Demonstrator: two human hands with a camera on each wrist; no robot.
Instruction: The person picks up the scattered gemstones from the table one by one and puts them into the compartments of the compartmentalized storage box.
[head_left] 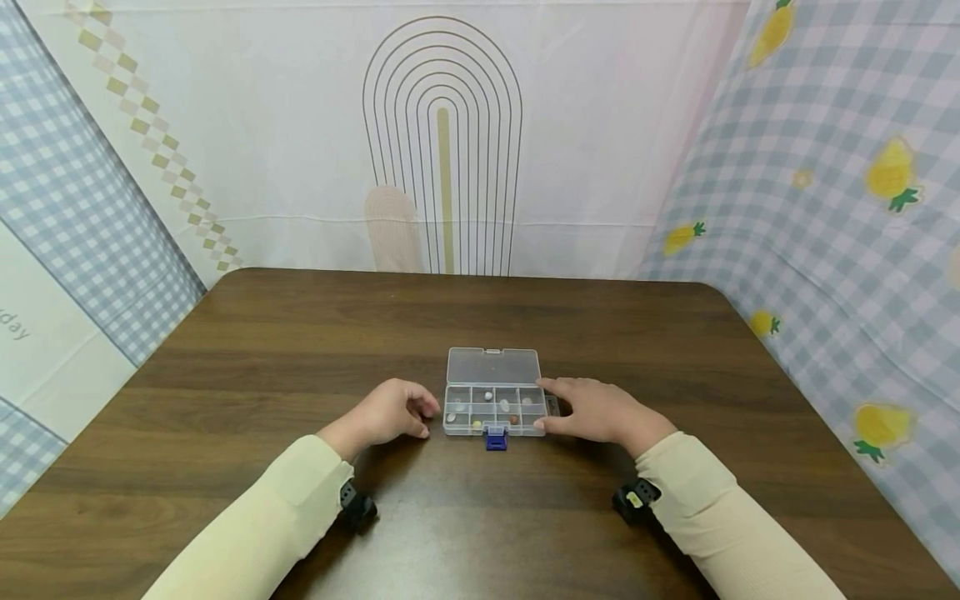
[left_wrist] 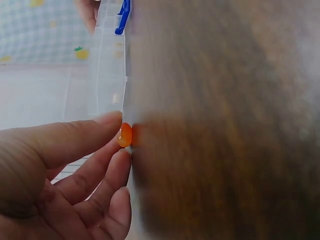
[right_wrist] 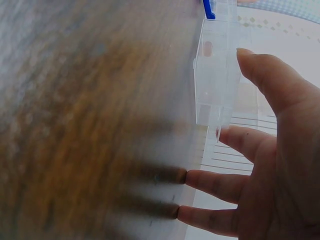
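Observation:
A clear compartment box [head_left: 459,432] lies on the table with its lid [head_left: 493,365] folded back and a blue latch [head_left: 496,439] at the front. Small stones sit in its compartments, among them a white one [head_left: 488,396] and a brown one [head_left: 513,419]. Left of the box, my left hand [head_left: 392,411] pinches a small glossy orange stone [left_wrist: 125,135] at the tabletop between thumb and fingertips. The head view hides that stone. My right hand [head_left: 600,408] rests against the box's right end, its fingers spread and fairly straight, thumb near the front corner.
The dark wooden table [head_left: 315,308] runs back to a white cloth [head_left: 285,142] with printed arches. A blue checked cloth [head_left: 840,242] hangs along the right side.

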